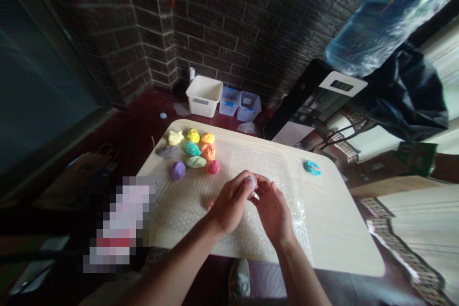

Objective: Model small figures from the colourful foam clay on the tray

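Both hands meet over the bubble wrap (247, 160) on the pale table. My left hand (231, 203) is closed, its thumb and fingers pinching a small light blue lump of modelling clay (252, 182). Beside it, my right hand (274, 213) curls its fingers against the same lump; a small whitish bit shows just below, too small to name. Partly behind my left wrist lies a brownish lump (210, 204). Further left sit several coloured clay lumps, among them a purple one (178, 170), a pink one (213, 167) and a teal one (192, 148).
A blue clay disc (313, 168) with a pinkish streak lies on the right of the table (333, 220). Beyond the far edge, a white basket (204, 98) and two clear bins stand on the floor. A water dispenser (311, 100) with a large bottle rises at the right.
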Motion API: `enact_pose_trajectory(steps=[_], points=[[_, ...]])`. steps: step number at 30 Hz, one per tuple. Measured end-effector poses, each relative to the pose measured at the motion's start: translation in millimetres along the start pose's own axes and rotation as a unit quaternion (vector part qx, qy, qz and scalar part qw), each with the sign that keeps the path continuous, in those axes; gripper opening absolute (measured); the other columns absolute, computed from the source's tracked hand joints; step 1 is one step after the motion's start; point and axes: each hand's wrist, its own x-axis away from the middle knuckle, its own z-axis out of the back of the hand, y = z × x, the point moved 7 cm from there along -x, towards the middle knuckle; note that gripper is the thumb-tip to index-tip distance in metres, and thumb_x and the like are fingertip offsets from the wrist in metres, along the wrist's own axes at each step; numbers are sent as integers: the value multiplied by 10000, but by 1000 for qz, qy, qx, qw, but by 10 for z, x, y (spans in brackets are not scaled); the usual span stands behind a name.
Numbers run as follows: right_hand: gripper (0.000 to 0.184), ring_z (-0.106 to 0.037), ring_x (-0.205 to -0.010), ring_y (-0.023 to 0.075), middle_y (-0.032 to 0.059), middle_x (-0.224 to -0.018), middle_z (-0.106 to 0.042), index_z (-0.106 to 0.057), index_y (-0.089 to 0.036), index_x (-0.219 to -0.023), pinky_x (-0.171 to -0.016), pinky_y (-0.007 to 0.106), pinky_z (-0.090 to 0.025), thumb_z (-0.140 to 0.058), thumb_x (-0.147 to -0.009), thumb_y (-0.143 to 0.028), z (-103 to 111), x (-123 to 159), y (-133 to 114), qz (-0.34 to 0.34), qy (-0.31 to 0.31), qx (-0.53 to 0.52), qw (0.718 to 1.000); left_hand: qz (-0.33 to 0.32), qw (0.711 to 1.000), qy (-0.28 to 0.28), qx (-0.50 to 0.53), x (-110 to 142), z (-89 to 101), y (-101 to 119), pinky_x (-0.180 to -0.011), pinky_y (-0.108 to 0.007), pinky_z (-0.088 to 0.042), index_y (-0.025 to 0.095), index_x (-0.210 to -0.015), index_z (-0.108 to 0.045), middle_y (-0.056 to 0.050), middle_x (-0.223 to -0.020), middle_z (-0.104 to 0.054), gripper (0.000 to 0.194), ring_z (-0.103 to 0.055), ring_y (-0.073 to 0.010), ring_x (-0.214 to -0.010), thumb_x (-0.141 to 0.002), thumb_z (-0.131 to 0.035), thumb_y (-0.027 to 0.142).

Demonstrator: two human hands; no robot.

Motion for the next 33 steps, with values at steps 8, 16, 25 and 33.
enact_pose_trajectory(steps=[8,16,25,33], points=[[434,-669,-1163,329,74,-1210,-765,-785,-312,-1109,-932,482,-548,-520,-1018,-643,5,3,-2,1,-6,12,1000,-27,999,-20,-38,25,-46,87,-877,-357,-571,208,-1066,-704,-97,-1197,-704,327,-648,-256,-1088,-1081,-418,364],[433,-673,-1166,319,76,-1220,-768,-781,-297,-1118,-954,465,-559,-540,-1011,-639,2,28,18,-15,1,-4,1000,-26,997,-30,-68,35,-71,49,-852,-349,-616,219,-1186,-732,-111,-1267,-683,347,-663,-258,-1111,-1091,-451,400],[454,-673,-1174,317,80,-1225,-770,-790,-290,-1149,-958,458,-559,-539,-1013,-643,-24,9,16,-5,-10,2,1000,-22,997,-23,-70,37,-49,51,-876,-364,-619,232,-1175,-755,-110,-1278,-667,354,-636,-285,-1194,-1088,-450,391],[248,-693,-1008,259,57,-1131,-768,-766,-312,-1125,-854,391,-545,-674,-1001,-506,74,34,-56,61,54,47,996,-66,990,45,-116,-9,36,73,-948,-359,-558,220,-1141,-691,-80,-1146,-710,166,-680,-234,-1090,-1049,-625,342]])
